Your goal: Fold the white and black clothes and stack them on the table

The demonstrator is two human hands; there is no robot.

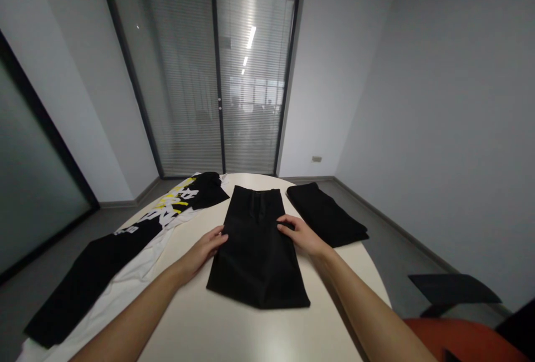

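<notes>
Black drawstring shorts (254, 256) lie flat on the pale round table (200, 328) in front of me, waistband away from me. A black drawstring (257, 206) hangs down the front from the waist. My left hand (205, 248) touches the left edge of the shorts with its fingertips, the fingers loosely extended. On the opposite side, my right hand (301, 234) rests on the fabric near the right edge, thumb and fingers apart. The lower part of the shorts shows slight creases.
To the right lies a folded black garment (328, 214). Along the table's left side are a black printed garment (137, 239) and white cloth (125, 281) beneath it. An orange chair seat (460, 340) and black armrest (453, 288) stand at lower right. A glass partition (188, 83) is behind.
</notes>
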